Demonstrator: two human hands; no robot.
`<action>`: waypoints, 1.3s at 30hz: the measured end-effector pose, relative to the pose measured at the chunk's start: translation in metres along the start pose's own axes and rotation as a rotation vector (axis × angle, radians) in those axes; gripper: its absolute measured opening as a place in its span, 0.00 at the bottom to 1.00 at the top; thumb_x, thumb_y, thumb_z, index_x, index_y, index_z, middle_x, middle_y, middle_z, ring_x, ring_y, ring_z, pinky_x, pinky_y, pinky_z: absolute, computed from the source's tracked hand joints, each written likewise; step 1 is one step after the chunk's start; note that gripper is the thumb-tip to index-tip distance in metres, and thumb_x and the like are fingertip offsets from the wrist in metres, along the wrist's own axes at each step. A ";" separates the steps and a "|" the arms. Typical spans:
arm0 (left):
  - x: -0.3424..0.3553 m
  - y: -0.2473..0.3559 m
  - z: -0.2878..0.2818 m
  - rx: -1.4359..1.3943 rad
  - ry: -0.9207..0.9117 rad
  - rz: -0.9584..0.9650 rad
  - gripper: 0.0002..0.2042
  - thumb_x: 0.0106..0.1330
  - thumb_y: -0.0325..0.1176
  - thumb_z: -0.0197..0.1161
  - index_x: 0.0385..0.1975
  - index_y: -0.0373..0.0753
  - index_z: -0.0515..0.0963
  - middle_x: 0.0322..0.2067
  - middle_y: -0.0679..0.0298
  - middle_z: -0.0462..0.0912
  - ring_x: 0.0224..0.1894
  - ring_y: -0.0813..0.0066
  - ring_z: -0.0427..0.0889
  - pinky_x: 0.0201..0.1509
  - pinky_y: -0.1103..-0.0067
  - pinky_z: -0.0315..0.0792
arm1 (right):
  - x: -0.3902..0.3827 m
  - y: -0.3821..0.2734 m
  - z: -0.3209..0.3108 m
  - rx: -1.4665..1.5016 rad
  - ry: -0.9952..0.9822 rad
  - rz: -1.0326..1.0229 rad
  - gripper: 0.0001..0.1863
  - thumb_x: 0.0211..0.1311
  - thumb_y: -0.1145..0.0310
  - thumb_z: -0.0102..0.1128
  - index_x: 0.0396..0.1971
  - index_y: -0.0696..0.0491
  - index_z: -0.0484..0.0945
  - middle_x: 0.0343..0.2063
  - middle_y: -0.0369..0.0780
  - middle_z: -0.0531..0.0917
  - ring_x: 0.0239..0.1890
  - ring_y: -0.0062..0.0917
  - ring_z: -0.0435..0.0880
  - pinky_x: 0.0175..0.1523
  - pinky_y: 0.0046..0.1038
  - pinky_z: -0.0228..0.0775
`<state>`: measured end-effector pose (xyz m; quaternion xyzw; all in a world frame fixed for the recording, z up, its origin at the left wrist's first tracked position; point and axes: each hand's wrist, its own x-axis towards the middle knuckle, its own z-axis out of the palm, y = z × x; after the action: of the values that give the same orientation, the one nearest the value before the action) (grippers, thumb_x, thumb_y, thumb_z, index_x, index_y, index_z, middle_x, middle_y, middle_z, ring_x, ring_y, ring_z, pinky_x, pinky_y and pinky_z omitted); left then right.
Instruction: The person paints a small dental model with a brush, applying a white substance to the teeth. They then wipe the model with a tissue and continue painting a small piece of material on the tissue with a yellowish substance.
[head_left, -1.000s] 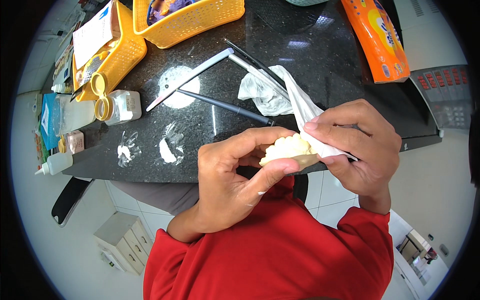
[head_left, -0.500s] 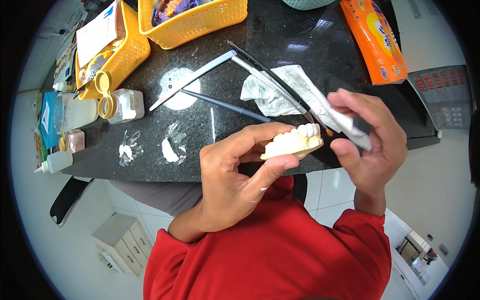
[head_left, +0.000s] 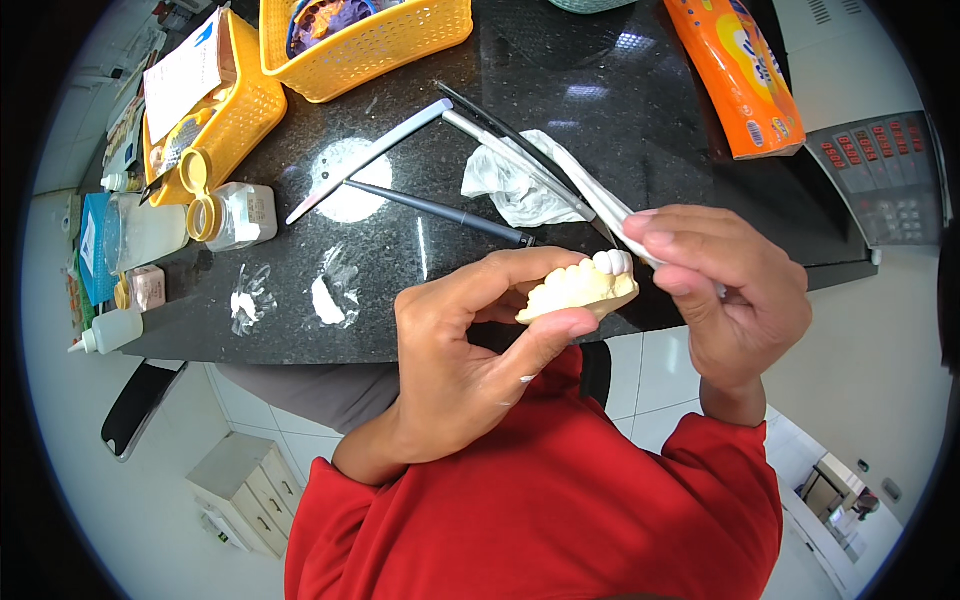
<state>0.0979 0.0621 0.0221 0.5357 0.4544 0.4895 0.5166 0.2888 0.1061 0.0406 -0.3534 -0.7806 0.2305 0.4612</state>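
Observation:
My left hand [head_left: 450, 350] holds a cream plaster dental model [head_left: 570, 290] between thumb and fingers, above the counter's near edge. White tooth shapes [head_left: 613, 263] stand out at its right end. Close by on the right, my right hand [head_left: 745, 290] pinches the raised end of a crumpled white tissue [head_left: 508, 190], whose other part lies on the counter. A black-handled brush [head_left: 500, 130] and a silver-handled tool [head_left: 500, 148] lie across the tissue; their tips are partly hidden near my right fingers.
The dark counter [head_left: 400, 270] carries a round white disc [head_left: 350, 205], a pale handle [head_left: 385, 150], a dark pen-like tool [head_left: 445, 210] and two white powder smears [head_left: 327, 300]. Jars [head_left: 245, 215] stand at left, with yellow baskets [head_left: 370, 55] behind. An orange packet [head_left: 740, 80] lies far right.
My right fingers have closed on the tissue, bunching its raised end into a narrow strip. My left hand still holds the model in nearly the same pose. The whole view has shifted slightly.

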 end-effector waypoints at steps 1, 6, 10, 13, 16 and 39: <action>0.001 0.001 0.001 -0.010 0.001 -0.020 0.15 0.54 0.29 0.70 0.40 0.30 0.78 0.32 0.58 0.83 0.33 0.77 0.84 0.36 0.83 0.78 | 0.000 0.001 0.002 0.001 -0.013 -0.027 0.08 0.48 0.74 0.67 0.29 0.59 0.81 0.28 0.41 0.85 0.32 0.32 0.85 0.37 0.26 0.77; -0.001 0.006 0.002 -0.056 -0.026 -0.116 0.14 0.57 0.26 0.67 0.40 0.26 0.76 0.35 0.57 0.82 0.37 0.75 0.82 0.40 0.83 0.76 | -0.003 0.000 0.003 -0.052 -0.079 -0.103 0.08 0.47 0.73 0.67 0.30 0.57 0.81 0.28 0.40 0.85 0.33 0.32 0.85 0.37 0.26 0.78; -0.003 0.004 0.004 -0.044 -0.014 -0.148 0.13 0.56 0.26 0.67 0.39 0.26 0.77 0.35 0.57 0.82 0.36 0.76 0.82 0.39 0.83 0.76 | -0.007 -0.002 0.007 -0.070 -0.074 -0.080 0.07 0.49 0.75 0.66 0.30 0.57 0.80 0.28 0.41 0.85 0.34 0.31 0.85 0.39 0.25 0.77; -0.005 0.003 0.006 -0.022 0.043 -0.094 0.14 0.54 0.27 0.69 0.39 0.30 0.79 0.32 0.59 0.84 0.33 0.78 0.83 0.37 0.83 0.78 | -0.007 0.002 0.004 -0.096 0.131 0.026 0.06 0.53 0.75 0.64 0.31 0.58 0.80 0.30 0.42 0.85 0.35 0.27 0.85 0.41 0.23 0.76; -0.015 0.001 -0.005 -0.067 0.062 -0.002 0.15 0.55 0.24 0.68 0.41 0.28 0.76 0.37 0.55 0.82 0.39 0.74 0.82 0.43 0.81 0.77 | 0.009 0.018 -0.013 -0.230 0.426 0.300 0.08 0.60 0.75 0.58 0.38 0.60 0.79 0.36 0.41 0.84 0.38 0.21 0.82 0.47 0.22 0.72; -0.035 -0.008 -0.046 -0.258 0.329 0.229 0.13 0.59 0.18 0.60 0.44 0.28 0.70 0.46 0.52 0.75 0.51 0.69 0.75 0.57 0.77 0.69 | 0.059 -0.009 0.034 -0.475 -0.487 0.288 0.12 0.48 0.79 0.59 0.36 0.58 0.75 0.23 0.42 0.79 0.26 0.34 0.81 0.32 0.31 0.71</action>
<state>0.0482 0.0332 0.0117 0.4262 0.4023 0.6798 0.4409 0.2363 0.1448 0.0636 -0.4917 -0.8414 0.1827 0.1298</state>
